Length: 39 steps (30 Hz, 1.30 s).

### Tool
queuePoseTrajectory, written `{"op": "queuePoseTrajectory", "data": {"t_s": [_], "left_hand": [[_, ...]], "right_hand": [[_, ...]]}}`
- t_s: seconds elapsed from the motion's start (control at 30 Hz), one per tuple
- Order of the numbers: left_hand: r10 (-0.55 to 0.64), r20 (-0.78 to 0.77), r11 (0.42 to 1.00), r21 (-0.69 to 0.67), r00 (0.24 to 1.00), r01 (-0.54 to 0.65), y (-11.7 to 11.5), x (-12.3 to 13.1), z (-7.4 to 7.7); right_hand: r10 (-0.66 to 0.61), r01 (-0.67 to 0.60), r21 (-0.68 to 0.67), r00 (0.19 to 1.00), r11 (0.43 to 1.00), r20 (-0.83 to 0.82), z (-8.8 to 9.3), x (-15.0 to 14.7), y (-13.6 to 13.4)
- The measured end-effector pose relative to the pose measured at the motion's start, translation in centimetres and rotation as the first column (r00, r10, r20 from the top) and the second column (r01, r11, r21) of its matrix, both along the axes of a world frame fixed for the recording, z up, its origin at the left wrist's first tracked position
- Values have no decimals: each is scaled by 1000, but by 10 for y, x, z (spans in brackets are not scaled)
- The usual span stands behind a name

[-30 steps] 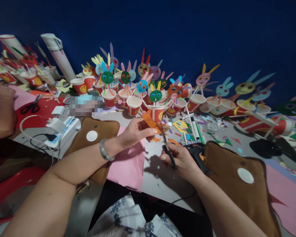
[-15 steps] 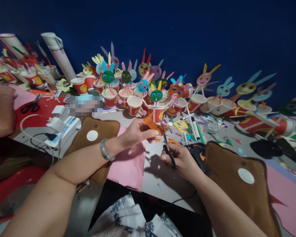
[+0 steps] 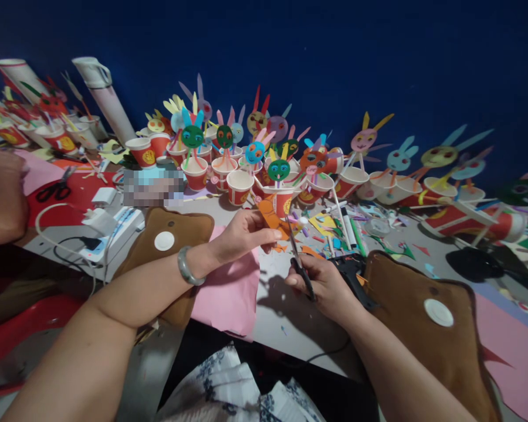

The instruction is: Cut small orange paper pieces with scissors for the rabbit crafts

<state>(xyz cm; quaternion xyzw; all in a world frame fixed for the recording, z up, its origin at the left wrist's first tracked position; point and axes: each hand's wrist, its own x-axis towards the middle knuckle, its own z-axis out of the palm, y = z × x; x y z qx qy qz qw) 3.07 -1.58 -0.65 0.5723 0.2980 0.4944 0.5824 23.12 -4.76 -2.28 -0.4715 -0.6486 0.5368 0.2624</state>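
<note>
Between the thumb and fingers of my left hand (image 3: 246, 237) is a piece of orange paper (image 3: 270, 214), held above the table. My right hand (image 3: 317, 280) is closed round the black handles of a pair of scissors (image 3: 302, 271). The blades point up and away from me, with their tips at the right edge of the orange paper. Below my left forearm lies a pink sheet of paper (image 3: 229, 302). Just beyond the orange paper stands a red paper cup (image 3: 281, 200) with a green paper rabbit face (image 3: 278, 170) above it.
Several more cups with paper animal faces line the back. Brown padded pouches (image 3: 426, 322) lie on both sides. Paper scraps and markers (image 3: 348, 227) spread at right. A power strip (image 3: 118, 234), black scissors (image 3: 55, 189) and another person's arm (image 3: 2, 196) are at left.
The orange paper has turned slightly in my left hand and its upper edge stands a little more upright. My right hand and the scissors have hardly moved.
</note>
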Motion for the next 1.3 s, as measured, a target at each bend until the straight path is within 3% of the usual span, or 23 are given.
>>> {"op": "queuePoseTrajectory", "data": {"t_s": [0.7, 1.3], "left_hand": [[-39, 59, 999, -18, 997, 40, -1, 4, -3], [-46, 23, 999, -23, 999, 46, -1, 2, -4]], "right_hand": [[-6, 6, -32, 1000, 999, -15, -1, 0, 1], [18, -20, -68, 1000, 997, -23, -4, 1, 1]]}}
